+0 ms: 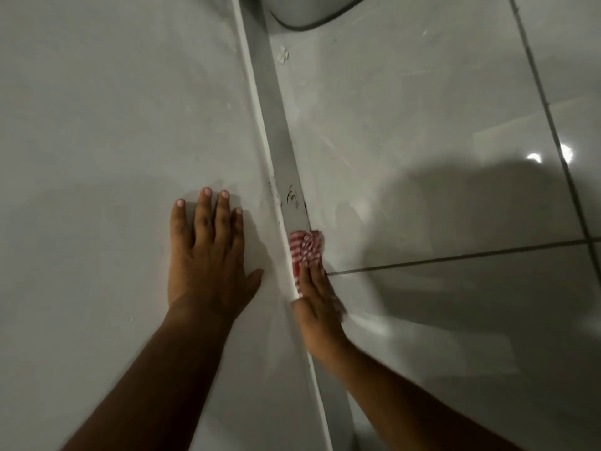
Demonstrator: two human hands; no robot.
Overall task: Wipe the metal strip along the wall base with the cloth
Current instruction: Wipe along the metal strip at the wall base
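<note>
A grey metal strip [276,125] runs from the top of the view down to the bottom along the foot of the white wall [113,109]. A red-and-white checked cloth [305,249] is pressed onto the strip under my right hand [317,307], which holds it with flat fingers. Dark scribble marks [292,200] sit on the strip just above the cloth. My left hand [208,255] lies flat on the wall, fingers spread, a little left of the strip and holding nothing.
Glossy white floor tiles [439,125] with dark grout lines [455,255] fill the right side. A white rounded fixture with a dark rim [312,14] stands at the top, close to the strip. A white bead of sealant [257,102] edges the strip on the wall side.
</note>
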